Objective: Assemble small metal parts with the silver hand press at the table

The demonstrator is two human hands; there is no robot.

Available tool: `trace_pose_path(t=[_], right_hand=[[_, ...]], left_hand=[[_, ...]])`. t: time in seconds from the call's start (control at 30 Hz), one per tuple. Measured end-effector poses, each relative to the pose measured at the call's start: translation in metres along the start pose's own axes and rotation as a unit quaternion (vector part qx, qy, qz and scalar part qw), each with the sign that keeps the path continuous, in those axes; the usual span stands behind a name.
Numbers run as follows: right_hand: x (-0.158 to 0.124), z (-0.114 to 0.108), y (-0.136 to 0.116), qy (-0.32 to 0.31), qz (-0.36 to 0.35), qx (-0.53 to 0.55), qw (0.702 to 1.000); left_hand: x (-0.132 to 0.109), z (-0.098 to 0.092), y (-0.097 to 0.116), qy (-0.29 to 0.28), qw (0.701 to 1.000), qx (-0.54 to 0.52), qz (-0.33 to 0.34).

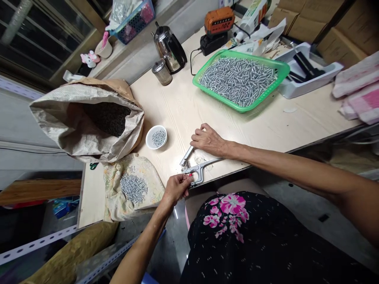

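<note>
Near the table's front edge lies a silver metal hand tool (pixel 201 170) with a hinged lever, a dark spring and a small red part. My right hand (pixel 208 141) is closed, fingers curled over the upper end of the lever (pixel 186 155). At the jaw end, beside the red part, my left hand (pixel 178 187) pinches with thumb and fingers; what it holds is too small and hidden to make out. A white bowl (pixel 149 142) of small silver metal pieces (pixel 159 137) stands just beyond. Left of my left hand, a pile of similar pieces (pixel 134 188) lies on a patterned cloth (pixel 152 177).
A green basket (pixel 247 107) full of silver pieces stands at the back. An open sack (pixel 85 146) with dark contents is on the left. Behind are a kettle (pixel 168 45), a metal canister (pixel 162 73), an orange battery (pixel 219 20) and a white tray (pixel 319 83).
</note>
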State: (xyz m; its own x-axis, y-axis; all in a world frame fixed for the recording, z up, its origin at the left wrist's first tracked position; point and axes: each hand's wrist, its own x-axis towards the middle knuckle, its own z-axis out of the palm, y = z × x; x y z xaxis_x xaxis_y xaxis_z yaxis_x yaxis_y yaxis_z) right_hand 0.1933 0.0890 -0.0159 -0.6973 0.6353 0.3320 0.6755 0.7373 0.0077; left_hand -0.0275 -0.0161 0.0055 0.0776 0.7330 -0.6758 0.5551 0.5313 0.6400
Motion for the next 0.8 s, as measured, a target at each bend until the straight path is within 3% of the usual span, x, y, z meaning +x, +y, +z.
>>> trace_pose_path(t=[0.2, 0.43, 0.57, 0.67, 0.73, 0.8], right_hand=[[-0.015, -0.012, -0.003, -0.088, 0.022, 0.108, 0.99], [-0.039, -0.024, -0.002, -0.122, -0.008, 0.183, 0.975], [-0.038, -0.024, -0.005, -0.098, -0.011, 0.186, 0.978], [-0.038, -0.022, -0.01, -0.074, -0.015, 0.178, 0.981], [-0.039, -0.02, -0.015, -0.07, -0.011, 0.182, 0.981], [-0.041, -0.018, -0.019, -0.071, 0.001, 0.198, 0.978]], left_hand=[[-0.003, 0.002, 0.003, 0.009, 1.0, -0.026, -0.001], [0.0, 0.002, 0.002, 0.01, 1.0, -0.017, -0.004], [-0.004, 0.002, 0.002, 0.016, 0.999, 0.029, -0.006], [-0.013, 0.005, 0.006, 0.109, 0.978, 0.157, 0.082], [-0.016, 0.009, 0.011, 0.192, 0.929, 0.248, 0.197], [-0.012, 0.014, 0.019, 0.214, 0.876, 0.313, 0.298]])
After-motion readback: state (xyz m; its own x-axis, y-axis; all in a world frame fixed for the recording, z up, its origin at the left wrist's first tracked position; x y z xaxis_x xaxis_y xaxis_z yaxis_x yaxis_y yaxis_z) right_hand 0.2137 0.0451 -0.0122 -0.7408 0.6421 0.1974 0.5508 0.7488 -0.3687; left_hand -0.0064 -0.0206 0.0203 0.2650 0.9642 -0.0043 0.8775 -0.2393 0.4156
